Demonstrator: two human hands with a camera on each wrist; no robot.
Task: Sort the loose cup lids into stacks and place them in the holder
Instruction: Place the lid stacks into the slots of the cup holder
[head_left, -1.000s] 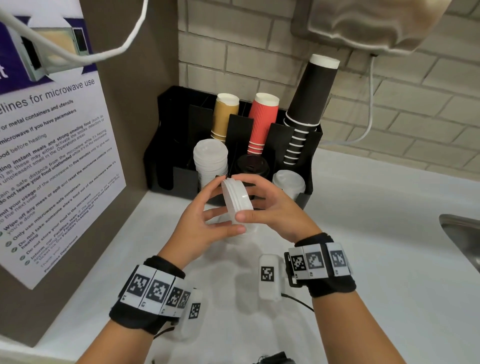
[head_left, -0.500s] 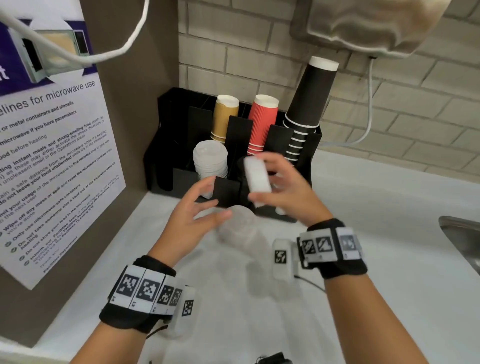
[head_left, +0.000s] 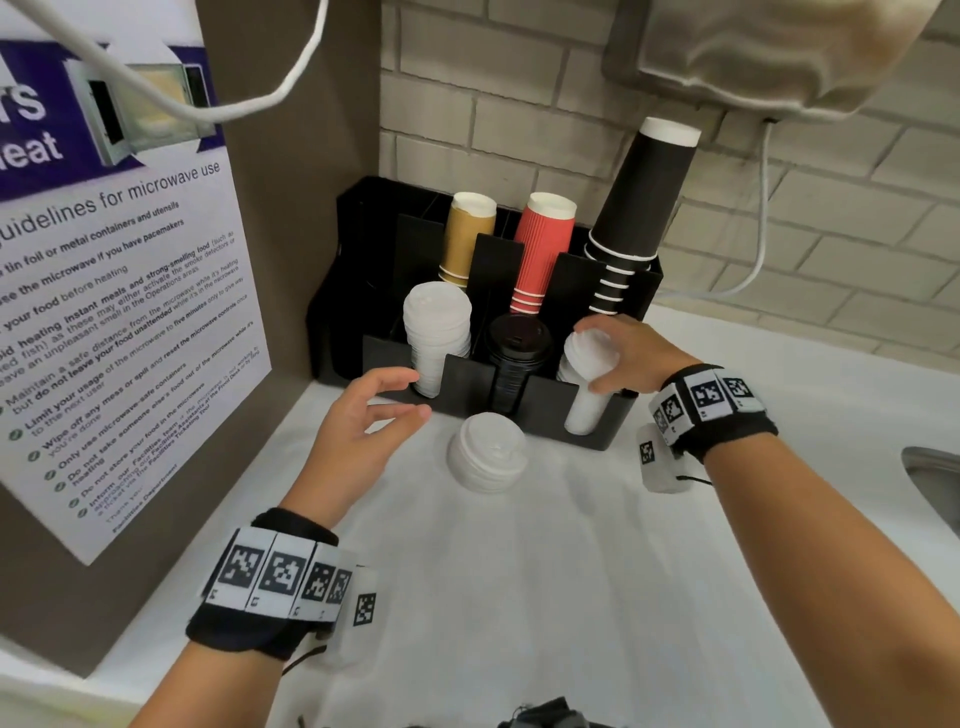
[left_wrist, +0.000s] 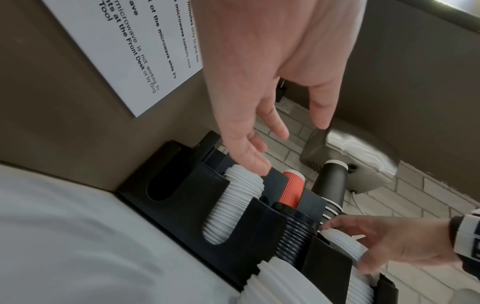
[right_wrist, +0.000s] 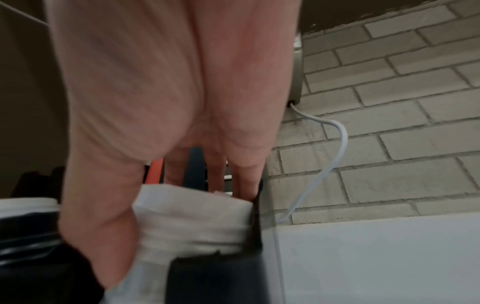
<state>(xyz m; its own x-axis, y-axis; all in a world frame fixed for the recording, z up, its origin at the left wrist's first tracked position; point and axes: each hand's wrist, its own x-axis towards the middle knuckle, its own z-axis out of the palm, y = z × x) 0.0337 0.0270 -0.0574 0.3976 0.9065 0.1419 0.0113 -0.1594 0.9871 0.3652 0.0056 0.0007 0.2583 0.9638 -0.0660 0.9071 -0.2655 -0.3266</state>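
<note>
A black holder (head_left: 470, 382) stands against the brick wall with three front slots. My right hand (head_left: 615, 351) grips a small stack of white lids (head_left: 589, 353) on top of the white lids in the right slot (left_wrist: 345, 244) (right_wrist: 192, 222). A tall stack of white lids (head_left: 436, 332) fills the left slot, and black lids (head_left: 519, 345) fill the middle one. Another stack of white lids (head_left: 488, 457) stands loose on the counter in front of the holder. My left hand (head_left: 379, 405) hovers open in front of the left slot, holding nothing (left_wrist: 262, 144).
Gold (head_left: 467, 234), red (head_left: 543, 249) and black paper cups (head_left: 639, 202) stand upside down in the holder's back row. A notice (head_left: 114, 312) hangs on the left panel. A sink edge (head_left: 935, 478) shows at right. A wall dispenser (head_left: 779, 47) and cable (head_left: 763, 218) hang above.
My right hand carried the small stack of white lids from in front of me to the right slot. My left hand let go of it and stayed low, left of the loose stack.
</note>
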